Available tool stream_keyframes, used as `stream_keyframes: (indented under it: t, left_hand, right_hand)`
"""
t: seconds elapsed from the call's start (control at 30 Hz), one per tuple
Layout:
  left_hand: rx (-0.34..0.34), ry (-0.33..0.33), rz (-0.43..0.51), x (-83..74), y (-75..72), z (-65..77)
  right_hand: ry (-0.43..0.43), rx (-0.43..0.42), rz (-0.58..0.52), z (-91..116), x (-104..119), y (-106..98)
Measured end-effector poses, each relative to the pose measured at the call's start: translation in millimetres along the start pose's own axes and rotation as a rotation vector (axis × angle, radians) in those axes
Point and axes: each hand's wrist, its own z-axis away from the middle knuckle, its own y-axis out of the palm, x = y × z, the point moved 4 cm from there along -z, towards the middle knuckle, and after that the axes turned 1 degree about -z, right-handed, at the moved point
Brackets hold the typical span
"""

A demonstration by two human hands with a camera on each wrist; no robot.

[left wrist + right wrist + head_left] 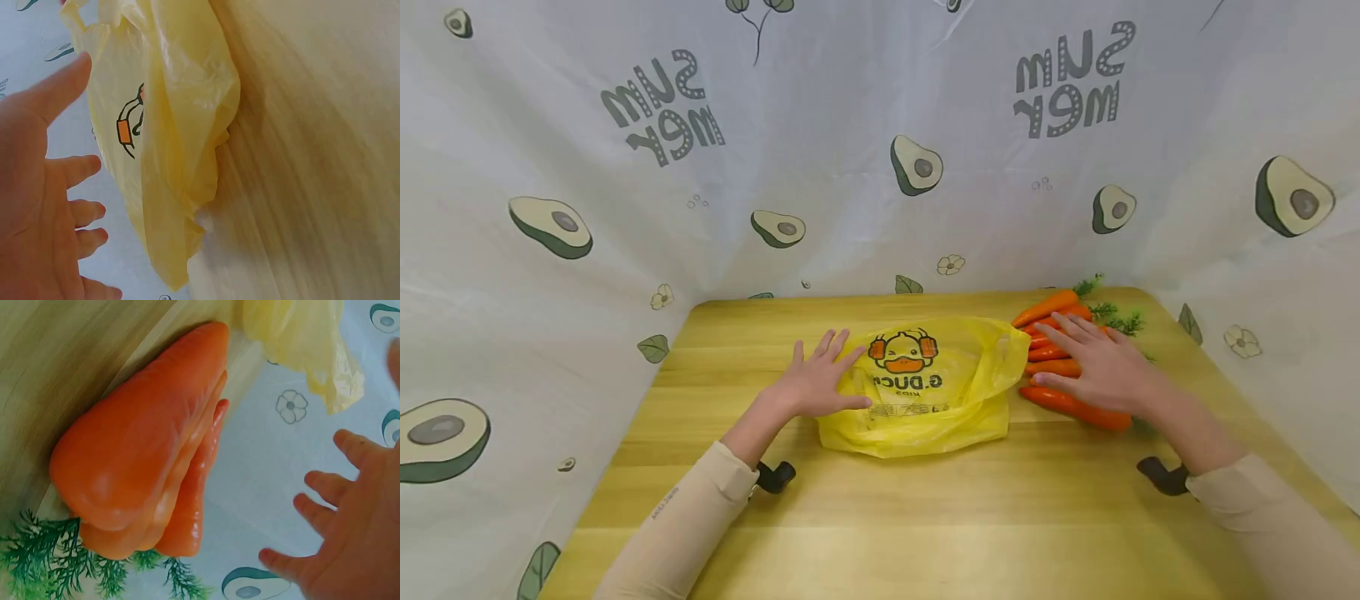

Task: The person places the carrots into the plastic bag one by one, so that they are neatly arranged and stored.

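A yellow plastic bag (970, 367) with a printed duck face lies flat on the table in the head view. My left hand (822, 385) is over the bag's left end with its fingers spread. In the left wrist view that hand (37, 206) is beside the crumpled bag (187, 94) and grips nothing. Right of the bag, several orange carrots (1060, 400) with green tops lie in a row. My right hand (1101, 365) hovers over them, fingers spread and holding nothing. The right wrist view shows the hand (350, 512) apart from the carrots (137, 431).
The wooden table (880, 517) extends toward me in front of the bag. A pale cloth (850, 108) printed with avocados hangs behind and at both sides. Black wrist mounts (775, 477) show under both forearms.
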Motion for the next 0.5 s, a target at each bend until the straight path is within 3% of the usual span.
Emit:
stream_keyframes:
  t: [0.33,0.5]
  left_hand:
    - [-0.13,-0.007,0.082,6.2,-4.4,0.0]
    - [-0.133,-0.028,0.102,7.5,-4.2,4.0]
  right_hand:
    - [-0.036,-0.092,-0.028,8.8,-8.8,-8.0]
    - [-0.048,-0.097,-0.022,18.7,-13.3,-9.7]
